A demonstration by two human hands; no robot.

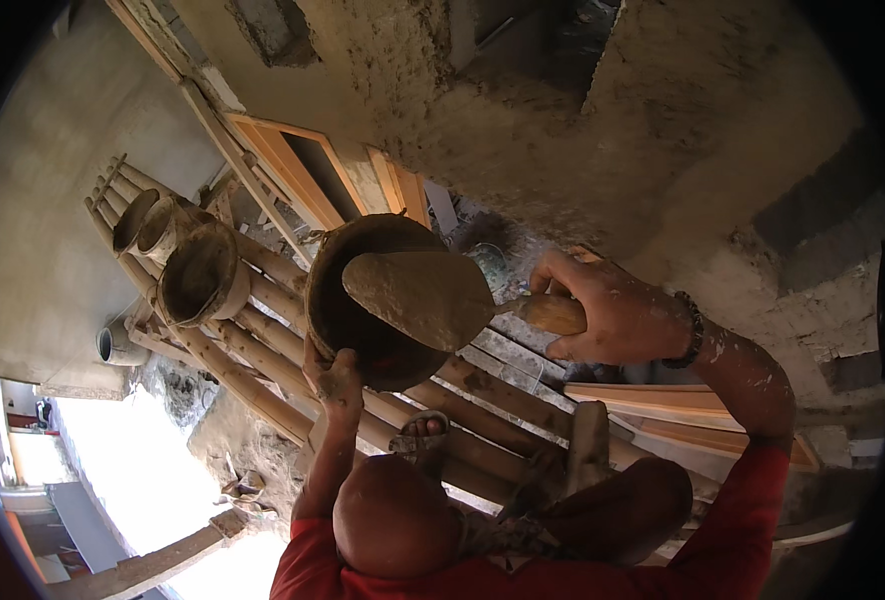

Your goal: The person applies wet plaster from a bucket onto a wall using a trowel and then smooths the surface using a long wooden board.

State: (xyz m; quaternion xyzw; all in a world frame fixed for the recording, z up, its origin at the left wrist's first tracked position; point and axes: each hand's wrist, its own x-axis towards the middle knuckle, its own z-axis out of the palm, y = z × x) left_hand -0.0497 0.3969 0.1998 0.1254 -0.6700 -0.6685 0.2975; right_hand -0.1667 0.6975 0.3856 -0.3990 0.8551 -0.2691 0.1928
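Note:
My left hand [338, 385] grips the near rim of a dark, mortar-stained bucket [331, 250], which is tilted so its mouth faces me. The bucket's inside is mostly in shadow, so how much it holds cannot be seen. Across that mouth lies the broad blade of a trowel [418, 300], coated with grey-brown mortar. My right hand [608, 315] is closed round the trowel's wooden handle [553, 314], to the right of the bucket. Mortar specks cover my right hand and forearm. Whether the blade touches the bucket is unclear.
Round wooden poles [263, 400] form a platform with gaps, where my sandalled foot [423, 428] rests. Several buckets, including a wide one [233, 295], stand on it at left. A rough plastered wall [683, 130] rises ahead, with wooden frames [303, 165] below. Bright ground shows lower left.

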